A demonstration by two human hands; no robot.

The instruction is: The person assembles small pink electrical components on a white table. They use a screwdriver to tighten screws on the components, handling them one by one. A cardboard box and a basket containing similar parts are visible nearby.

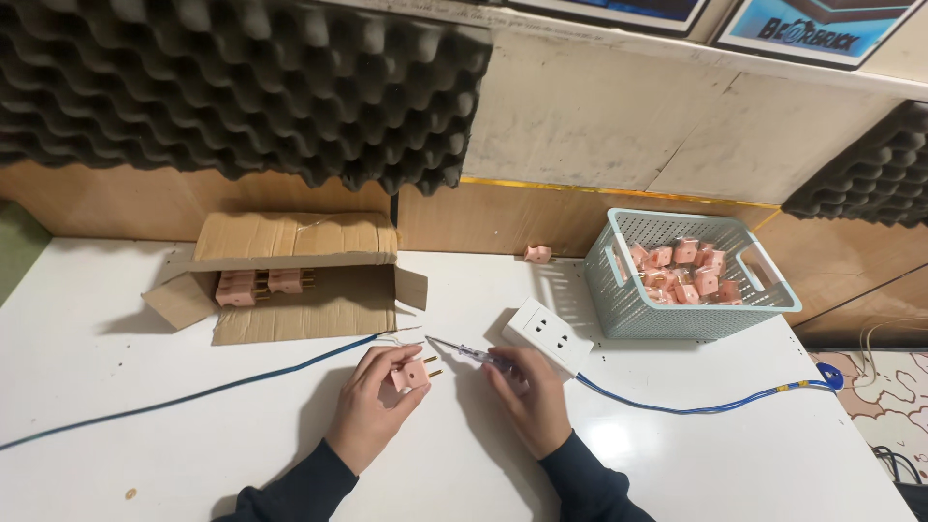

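Near the bottom centre of the frame, we see the left hand (372, 406) with its grip closed around a small pink plug (415, 372), whose brass prongs point right. Just right of it, the right hand (530, 396) pinches a slim screwdriver (462, 351), its tip aimed left and close to the prongs; we cannot tell if they touch. Both rest over the white table (145, 367). A white socket block (548, 333) lies just beside the right hand, with a blue cable (696, 406) running to the right edge. At upper right stands a pale blue basket (677, 319) holding more pink plugs. At centre left an open cardboard box (290, 280) holds several too.
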